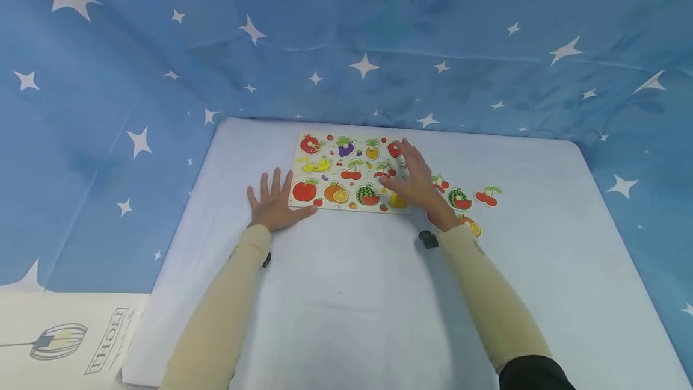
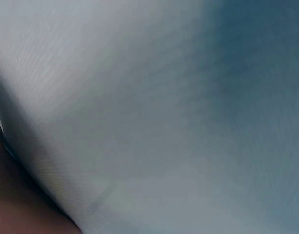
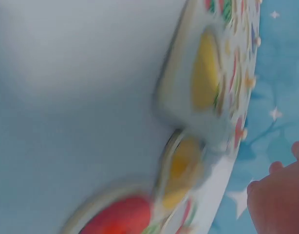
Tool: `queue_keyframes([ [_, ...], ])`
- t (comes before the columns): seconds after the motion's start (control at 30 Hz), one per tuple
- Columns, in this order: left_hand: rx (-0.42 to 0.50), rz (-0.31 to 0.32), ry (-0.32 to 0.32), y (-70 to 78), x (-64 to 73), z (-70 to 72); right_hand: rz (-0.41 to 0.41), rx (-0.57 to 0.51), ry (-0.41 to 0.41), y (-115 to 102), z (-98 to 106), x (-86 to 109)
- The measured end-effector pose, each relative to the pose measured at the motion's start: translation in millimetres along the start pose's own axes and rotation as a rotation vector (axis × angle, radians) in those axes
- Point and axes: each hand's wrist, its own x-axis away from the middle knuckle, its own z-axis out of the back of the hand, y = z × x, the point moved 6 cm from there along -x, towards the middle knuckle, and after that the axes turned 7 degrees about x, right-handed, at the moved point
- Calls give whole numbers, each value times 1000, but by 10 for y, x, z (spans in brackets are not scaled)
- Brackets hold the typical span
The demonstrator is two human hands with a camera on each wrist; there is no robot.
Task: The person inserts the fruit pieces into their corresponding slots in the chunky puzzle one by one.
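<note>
A fruit puzzle board [image 1: 296, 164] lies on the white table, bearing printed fruits and fruit pieces with knobs. My left hand [image 1: 272, 208] rests with fingers spread at the board's left edge, its thumb along the near corner. Over the board's right end hovers my right hand [image 1: 415, 182], thumb and fingers apart, with nothing visible between them; it hides part of that end. In the right wrist view the hand [image 3: 281, 195] shows beyond the board [image 3: 176, 97]. The left wrist view is mostly blurred white cloth.
Right of the board lie loose pieces: cherries [image 1: 488, 196], a watermelon [image 1: 459, 200] and an orange [image 1: 472, 225], some partly under my right forearm. A starry blue cloth [image 1: 325, 29] hangs behind the table [image 1: 346, 294]. A whisk-printed cloth [image 1: 32, 312] is at the near left.
</note>
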Motion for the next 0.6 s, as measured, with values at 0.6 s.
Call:
queue_keyframes([
  [0.6,19,-10,-4,31,71,16,-180,38,64,894,687,745],
])
